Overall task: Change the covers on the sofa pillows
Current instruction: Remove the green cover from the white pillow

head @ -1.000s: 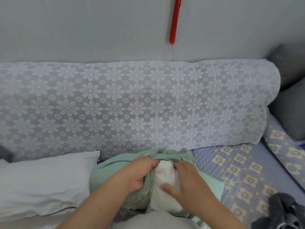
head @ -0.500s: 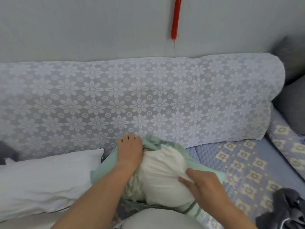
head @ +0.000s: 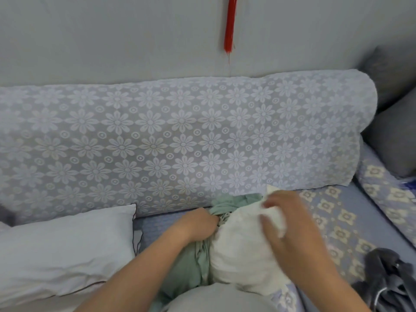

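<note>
Right hand (head: 290,224) moved up white insert (head: 238,251); green cover (head: 189,264) bunched lower.

I see a plain pale grey wall (head: 112,41) filling the view toward twelve o'clock, evenly lit. A red tassel (head: 229,25) hangs down it, just right of centre. Below runs the sofa backrest (head: 180,140), draped in white floral lace. The seat (head: 333,221) at three o'clock wears a blue quilted cover with cream motifs. Dark grey cushions (head: 396,131) stand at two o'clock.
</note>
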